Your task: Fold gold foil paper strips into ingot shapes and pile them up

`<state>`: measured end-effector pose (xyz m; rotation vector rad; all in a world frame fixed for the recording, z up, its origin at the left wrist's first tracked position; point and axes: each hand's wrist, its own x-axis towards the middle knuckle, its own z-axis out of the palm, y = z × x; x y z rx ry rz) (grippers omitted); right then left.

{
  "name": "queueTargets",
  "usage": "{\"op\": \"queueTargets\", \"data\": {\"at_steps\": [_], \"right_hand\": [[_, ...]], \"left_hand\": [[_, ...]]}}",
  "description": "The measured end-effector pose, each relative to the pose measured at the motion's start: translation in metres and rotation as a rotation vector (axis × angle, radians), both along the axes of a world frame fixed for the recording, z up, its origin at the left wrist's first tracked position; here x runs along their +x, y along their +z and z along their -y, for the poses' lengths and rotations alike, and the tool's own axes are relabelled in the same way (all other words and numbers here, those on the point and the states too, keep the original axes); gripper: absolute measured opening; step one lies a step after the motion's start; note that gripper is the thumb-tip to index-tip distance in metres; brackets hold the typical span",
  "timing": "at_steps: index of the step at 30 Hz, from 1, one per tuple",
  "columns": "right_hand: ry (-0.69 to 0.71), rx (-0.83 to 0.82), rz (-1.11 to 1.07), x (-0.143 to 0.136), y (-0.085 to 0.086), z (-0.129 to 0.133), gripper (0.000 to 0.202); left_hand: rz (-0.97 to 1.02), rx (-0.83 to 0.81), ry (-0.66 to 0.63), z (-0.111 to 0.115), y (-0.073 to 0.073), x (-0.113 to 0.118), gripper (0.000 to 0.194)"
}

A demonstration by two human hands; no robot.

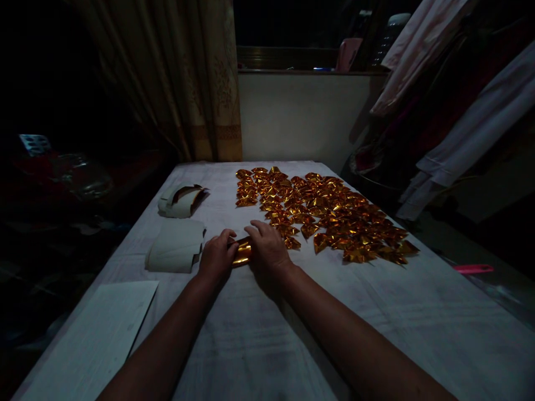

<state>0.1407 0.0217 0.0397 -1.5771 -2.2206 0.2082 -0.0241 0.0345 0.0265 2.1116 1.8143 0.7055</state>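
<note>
Between my two hands is a sheet of shiny gold foil paper, curved or rolled, low over the table. My left hand grips its left end with curled fingers. At the right end, my right hand closes on it, the back of the hand hiding part of the sheet. Just beyond and to the right lie many folded gold foil pieces with pointed ends, spread in rough rows and a denser heap.
Left of my hands sit a curled stack of pale sheets and, behind it, another curled stack with a dark inside. A flat white board lies at the near left on the cloth-covered table. Clothes hang at the right.
</note>
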Motion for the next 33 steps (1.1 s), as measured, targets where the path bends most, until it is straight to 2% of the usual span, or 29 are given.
{"op": "queueTargets", "data": {"at_steps": [2,5,8,12,15,17,20,23,33], "right_hand": [[0.164,0.064,0.026,0.003,-0.006,0.006,0.032],[0.395,0.017,0.044,0.014,-0.017,0.017,0.03],[0.457,0.022,0.076,0.026,-0.024,0.031,0.038],[0.415,-0.039,0.139,0.036,-0.026,0.045,0.048],[0.393,-0.097,0.162,0.036,-0.023,0.048,0.051],[0.384,-0.122,0.165,0.035,-0.021,0.049,0.053],[0.381,-0.144,0.16,0.033,-0.019,0.05,0.056],[0.374,-0.149,0.141,0.033,-0.019,0.053,0.063],[0.172,-0.202,0.2,0.041,-0.014,0.072,0.062]], "left_hand": [[-0.008,0.027,-0.031,-0.003,-0.004,0.001,0.02],[-0.015,0.055,-0.063,-0.006,-0.01,0.0,0.022],[-0.029,0.082,-0.083,-0.008,-0.014,-0.001,0.023],[-0.052,0.121,-0.086,-0.005,-0.012,0.001,0.025],[-0.09,0.182,-0.09,0.01,-0.009,0.004,0.03],[-0.169,0.245,-0.179,0.027,-0.01,0.003,0.031],[-0.281,0.202,-0.347,0.056,-0.02,-0.003,0.037],[-0.363,0.164,-0.385,0.073,-0.029,-0.013,0.053],[-0.488,0.176,-0.365,0.075,-0.028,-0.029,0.059]]}}
